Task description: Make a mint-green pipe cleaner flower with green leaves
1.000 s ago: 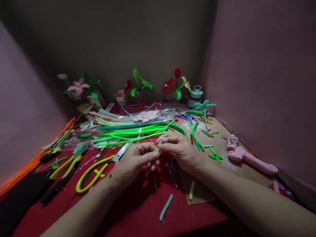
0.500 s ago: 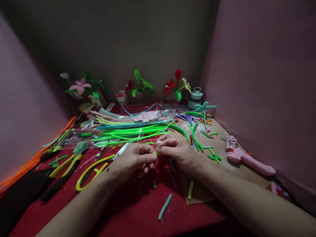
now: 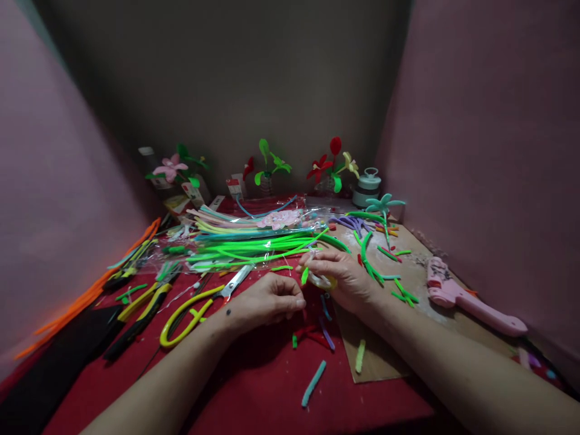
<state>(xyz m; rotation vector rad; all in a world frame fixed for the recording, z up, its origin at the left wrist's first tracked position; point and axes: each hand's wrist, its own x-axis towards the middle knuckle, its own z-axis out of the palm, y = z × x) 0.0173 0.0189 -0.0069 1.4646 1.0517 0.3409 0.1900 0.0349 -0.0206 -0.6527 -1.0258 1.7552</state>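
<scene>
My right hand (image 3: 347, 278) is closed around a small pale fuzzy piece (image 3: 319, 280) with a bright green tip (image 3: 305, 276) and a yellowish part under the fingers; its full shape is hidden. Just left of it is my left hand (image 3: 276, 296), its thumb and forefinger pinched together, slightly apart from the green tip. Whatever lies in that pinch is too small to make out. Beside the left wrist are yellow-handled scissors (image 3: 193, 314), blades pointing away. Bright green pipe cleaners (image 3: 258, 248) lie in a clear bag beyond both hands.
Pliers (image 3: 140, 311) lie at left near orange pipe cleaners (image 3: 99, 287). A pink tool (image 3: 475, 305) rests on the brown board (image 3: 376, 359) at right. Cut pipe-cleaner pieces (image 3: 313, 383) dot the red cloth. Fuzzy flowers (image 3: 319, 166) and a lidded jar (image 3: 367, 187) stand behind.
My left hand has drawn slightly away from the right, leaving a gap. The green tip and pale piece in my right hand now show more. The whole view has shifted a little.
</scene>
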